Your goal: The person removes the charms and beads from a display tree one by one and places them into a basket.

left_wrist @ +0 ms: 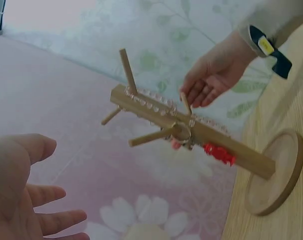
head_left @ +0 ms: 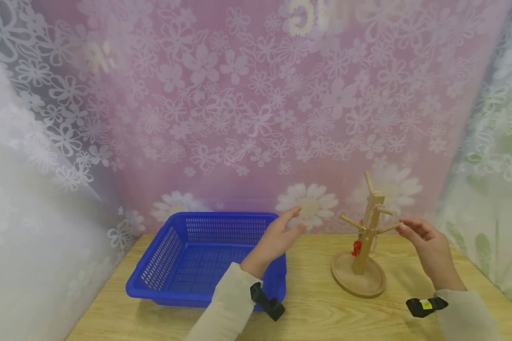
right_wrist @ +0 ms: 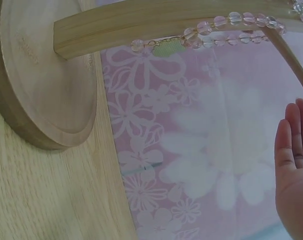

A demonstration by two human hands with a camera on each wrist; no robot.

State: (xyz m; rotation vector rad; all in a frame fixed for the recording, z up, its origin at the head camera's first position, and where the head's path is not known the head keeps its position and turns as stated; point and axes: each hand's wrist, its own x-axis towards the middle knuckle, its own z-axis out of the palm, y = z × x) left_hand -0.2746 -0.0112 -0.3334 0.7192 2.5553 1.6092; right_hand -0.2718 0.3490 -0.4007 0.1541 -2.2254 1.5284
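A wooden jewelry stand (head_left: pixel 362 265) with several pegs stands upright on its round base at the right. A clear and pink bead bracelet (left_wrist: pixel 151 105) hangs on it, and so does a red charm (head_left: pixel 356 248). My right hand (head_left: pixel 431 253) is at the right of the stand, its thumb and forefinger pinching the tip of a peg (head_left: pixel 388 228). My left hand (head_left: pixel 277 239) is over the right rim of the blue basket (head_left: pixel 170 222), away from the stand. Its fingers are spread and hold nothing.
The basket has slotted sides and sits on the left part of the wood-grain table (head_left: pixel 311 303). A pink flowered curtain (head_left: pixel 239 118) hangs behind the table, and pale flowered sheets close off both sides.
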